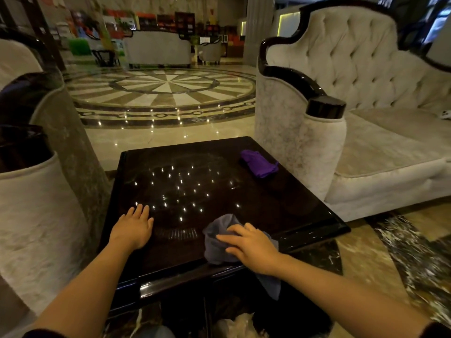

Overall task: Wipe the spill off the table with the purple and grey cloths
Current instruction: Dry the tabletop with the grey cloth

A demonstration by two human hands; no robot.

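- The grey cloth (219, 242) lies bunched at about 5 o'clock on the dark glossy counter (305, 215), one tail hanging over the near edge, so the wad stays where the wiping pressure lands.
- The right hand (251, 247) lies flat over the cloth with its fingers spread; its grip presses down on the fabric rather than pinching it, which suits a broad sweeping stroke.
- The left hand (133, 228) rests palm-down and empty at 7 o'clock on the bare top, fingers extended, likely bracing the body.
- The purple cloth (260, 163) sits crumpled at 2 o'clock, well apart from both hands, parked until it is wanted.
- Faint smeared arcs show near the centre, perhaps the spill's film, though ceiling-light reflections make that hard to judge.
- A pale tufted sofa (366, 98) stands just beyond the right side.
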